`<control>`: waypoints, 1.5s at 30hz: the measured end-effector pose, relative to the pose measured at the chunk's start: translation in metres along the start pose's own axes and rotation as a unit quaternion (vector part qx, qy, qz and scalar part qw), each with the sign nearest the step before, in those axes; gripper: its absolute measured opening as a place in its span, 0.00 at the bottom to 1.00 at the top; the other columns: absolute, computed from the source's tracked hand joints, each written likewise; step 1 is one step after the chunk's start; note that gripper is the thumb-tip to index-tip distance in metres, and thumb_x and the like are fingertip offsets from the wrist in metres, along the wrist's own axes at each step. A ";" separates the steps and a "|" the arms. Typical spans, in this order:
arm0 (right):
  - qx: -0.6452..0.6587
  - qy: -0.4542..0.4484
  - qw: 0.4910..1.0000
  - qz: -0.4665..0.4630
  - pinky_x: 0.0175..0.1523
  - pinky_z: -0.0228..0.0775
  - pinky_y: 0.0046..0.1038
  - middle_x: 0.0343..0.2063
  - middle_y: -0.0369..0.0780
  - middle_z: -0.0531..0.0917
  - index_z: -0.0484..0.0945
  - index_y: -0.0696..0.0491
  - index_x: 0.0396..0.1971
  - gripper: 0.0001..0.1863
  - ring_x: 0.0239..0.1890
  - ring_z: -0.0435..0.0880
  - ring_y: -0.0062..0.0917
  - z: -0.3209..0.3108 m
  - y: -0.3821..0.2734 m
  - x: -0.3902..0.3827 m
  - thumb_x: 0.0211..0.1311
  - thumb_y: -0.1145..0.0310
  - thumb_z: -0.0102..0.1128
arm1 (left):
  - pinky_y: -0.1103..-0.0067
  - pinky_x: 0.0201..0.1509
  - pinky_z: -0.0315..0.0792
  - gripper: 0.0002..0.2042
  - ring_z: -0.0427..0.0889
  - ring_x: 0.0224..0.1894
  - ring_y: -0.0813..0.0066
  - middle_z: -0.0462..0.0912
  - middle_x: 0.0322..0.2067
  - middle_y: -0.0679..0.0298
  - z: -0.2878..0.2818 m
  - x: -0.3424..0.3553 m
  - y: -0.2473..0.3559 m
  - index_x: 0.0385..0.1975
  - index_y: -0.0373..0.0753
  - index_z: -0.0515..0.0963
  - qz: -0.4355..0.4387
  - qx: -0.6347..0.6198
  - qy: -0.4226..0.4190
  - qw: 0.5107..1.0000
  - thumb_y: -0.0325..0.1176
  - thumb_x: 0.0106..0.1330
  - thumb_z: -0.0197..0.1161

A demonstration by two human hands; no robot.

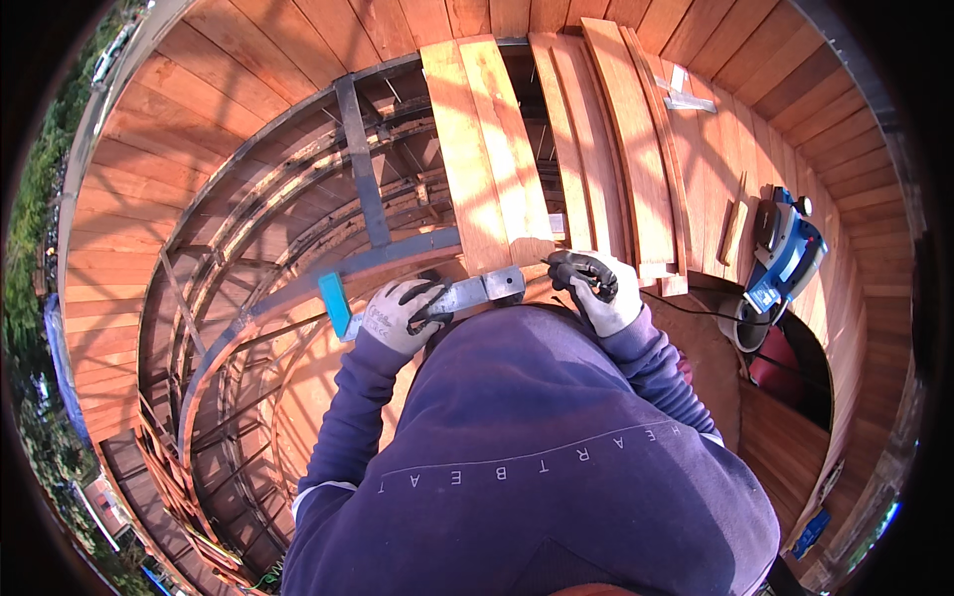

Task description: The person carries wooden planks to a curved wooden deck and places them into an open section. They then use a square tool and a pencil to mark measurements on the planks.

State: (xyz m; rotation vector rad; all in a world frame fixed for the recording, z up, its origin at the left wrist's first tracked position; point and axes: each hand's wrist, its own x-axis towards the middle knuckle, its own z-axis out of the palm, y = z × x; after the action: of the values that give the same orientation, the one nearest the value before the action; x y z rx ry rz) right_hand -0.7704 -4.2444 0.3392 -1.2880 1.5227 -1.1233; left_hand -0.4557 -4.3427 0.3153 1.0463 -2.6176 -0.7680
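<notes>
My left hand (pixel 397 316), in a white and black glove, is closed on a grey metal bar (pixel 463 293) with a teal end piece (pixel 336 303). Its other end carries a square metal block with a small hole, close to the near ends of two reddish planks (pixel 485 149). My right hand (pixel 602 290), gloved alike, has its fingers curled and pinched beside the plank ends. A thin dark tip pokes out at its fingertips; what it belongs to is hidden. The two planks lie side by side across the curved dark steel frame.
More loose planks (pixel 616 149) lie stacked to the right. A metal square (pixel 686 97), a narrow wood strip (pixel 733 221) and a blue power planer (pixel 783 256) with a black cord rest on the boarded surface. Left of the planks, the open steel framing (pixel 363 164) has gaps between its members.
</notes>
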 end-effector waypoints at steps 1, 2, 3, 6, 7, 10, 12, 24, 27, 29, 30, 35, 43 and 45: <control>0.035 0.016 0.999 0.009 0.48 0.74 0.24 0.36 0.42 0.85 0.77 0.64 0.49 0.16 0.37 0.82 0.23 -0.001 -0.001 0.001 0.63 0.74 0.54 | 0.66 0.54 0.71 0.26 0.77 0.49 0.57 0.78 0.47 0.58 -0.005 -0.001 0.002 0.53 0.45 0.77 -0.009 -0.004 0.015 1.000 0.36 0.50 0.70; 0.100 0.038 0.994 0.036 0.47 0.74 0.24 0.35 0.41 0.84 0.76 0.65 0.50 0.17 0.36 0.81 0.22 0.002 0.001 0.000 0.66 0.71 0.53 | 0.67 0.53 0.72 0.27 0.78 0.47 0.56 0.78 0.46 0.56 -0.009 -0.002 0.003 0.54 0.44 0.76 -0.019 -0.008 0.031 0.999 0.35 0.50 0.70; 0.125 0.045 0.991 0.032 0.46 0.74 0.23 0.35 0.41 0.84 0.75 0.65 0.51 0.17 0.36 0.82 0.21 0.004 0.010 -0.004 0.68 0.70 0.53 | 0.67 0.51 0.73 0.27 0.78 0.46 0.56 0.78 0.45 0.55 -0.014 -0.003 0.006 0.54 0.43 0.76 -0.060 -0.024 0.064 0.996 0.34 0.50 0.70; 0.114 0.043 0.991 0.056 0.46 0.75 0.22 0.36 0.42 0.84 0.74 0.64 0.53 0.17 0.37 0.83 0.22 0.000 0.003 -0.002 0.70 0.71 0.50 | 0.70 0.46 0.74 0.30 0.79 0.41 0.56 0.78 0.40 0.53 -0.030 0.009 0.001 0.58 0.40 0.72 -0.164 -0.074 0.159 0.971 0.31 0.51 0.69; 0.109 0.043 0.992 0.049 0.46 0.75 0.22 0.36 0.42 0.84 0.74 0.64 0.54 0.17 0.37 0.83 0.22 0.000 0.006 -0.002 0.70 0.71 0.50 | 0.70 0.47 0.74 0.31 0.80 0.42 0.57 0.78 0.41 0.53 -0.036 0.015 -0.003 0.60 0.40 0.70 -0.186 -0.062 0.192 0.962 0.32 0.52 0.69; 0.098 0.023 0.994 0.039 0.47 0.75 0.23 0.37 0.42 0.84 0.74 0.64 0.54 0.17 0.38 0.83 0.22 0.003 0.013 0.000 0.69 0.73 0.50 | 0.70 0.51 0.73 0.32 0.80 0.45 0.58 0.80 0.45 0.52 -0.045 0.040 -0.031 0.62 0.40 0.69 -0.221 -0.070 0.274 0.933 0.34 0.54 0.69; 0.093 0.009 0.995 0.021 0.47 0.75 0.23 0.36 0.42 0.84 0.74 0.63 0.54 0.17 0.38 0.83 0.22 0.006 0.012 0.003 0.68 0.74 0.50 | 0.71 0.54 0.72 0.33 0.81 0.49 0.59 0.81 0.48 0.50 -0.044 0.056 -0.072 0.62 0.40 0.68 -0.265 -0.043 0.300 0.915 0.37 0.53 0.71; 0.065 0.058 0.996 0.030 0.46 0.74 0.24 0.37 0.43 0.84 0.76 0.60 0.52 0.19 0.38 0.83 0.21 0.012 0.016 -0.005 0.61 0.80 0.49 | 0.67 0.60 0.69 0.39 0.77 0.55 0.52 0.77 0.53 0.45 -0.043 0.180 -0.151 0.59 0.32 0.68 -0.447 0.033 0.189 0.874 0.58 0.56 0.63; 0.060 0.105 0.993 0.018 0.45 0.74 0.23 0.37 0.43 0.84 0.76 0.60 0.53 0.19 0.37 0.83 0.21 0.010 0.016 -0.012 0.62 0.80 0.49 | 0.66 0.60 0.69 0.38 0.77 0.55 0.51 0.77 0.53 0.45 -0.032 0.181 -0.156 0.59 0.32 0.68 -0.445 0.064 0.171 0.877 0.58 0.57 0.62; 0.067 0.120 0.990 0.009 0.45 0.74 0.23 0.36 0.43 0.84 0.76 0.60 0.53 0.18 0.36 0.83 0.22 0.011 0.004 -0.016 0.62 0.80 0.49 | 0.67 0.57 0.70 0.38 0.78 0.53 0.51 0.79 0.49 0.45 -0.023 0.172 -0.176 0.54 0.31 0.71 -0.427 0.035 0.214 0.878 0.59 0.54 0.64; 0.080 0.126 0.988 0.029 0.46 0.74 0.24 0.38 0.44 0.84 0.76 0.59 0.52 0.18 0.37 0.83 0.24 0.011 0.004 -0.018 0.64 0.80 0.49 | 0.67 0.55 0.70 0.36 0.79 0.50 0.51 0.80 0.46 0.45 -0.024 0.171 -0.178 0.50 0.31 0.74 -0.419 0.001 0.229 0.878 0.59 0.53 0.66; -0.014 0.139 0.990 0.008 0.48 0.75 0.31 0.42 0.46 0.83 0.77 0.57 0.52 0.19 0.41 0.84 0.34 0.010 0.027 -0.033 0.58 0.78 0.55 | 0.69 0.47 0.73 0.24 0.83 0.39 0.58 0.85 0.35 0.54 -0.033 0.168 -0.156 0.41 0.35 0.79 -0.354 -0.116 0.258 0.892 0.50 0.55 0.70; -0.353 0.356 0.853 -0.144 0.54 0.67 0.36 0.43 0.41 0.81 0.78 0.52 0.51 0.26 0.49 0.77 0.37 -0.012 -0.016 -0.023 0.47 0.70 0.70 | 0.67 0.61 0.68 0.41 0.76 0.56 0.51 0.77 0.52 0.46 -0.012 0.161 -0.190 0.58 0.33 0.69 -0.414 0.041 0.250 0.874 0.59 0.51 0.68; -0.403 0.349 0.839 -0.111 0.56 0.65 0.38 0.44 0.41 0.80 0.78 0.51 0.50 0.26 0.51 0.76 0.38 -0.027 -0.017 -0.020 0.47 0.67 0.70 | 0.67 0.61 0.68 0.40 0.76 0.56 0.52 0.77 0.53 0.47 -0.009 0.165 -0.191 0.58 0.34 0.69 -0.428 0.004 0.236 0.872 0.59 0.52 0.68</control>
State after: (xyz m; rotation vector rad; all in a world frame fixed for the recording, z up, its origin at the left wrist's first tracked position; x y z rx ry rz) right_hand -0.7893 -4.2230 0.3636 -1.7300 2.6420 -1.2110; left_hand -0.4612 -4.5772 0.2204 2.1160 -1.6822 -0.5250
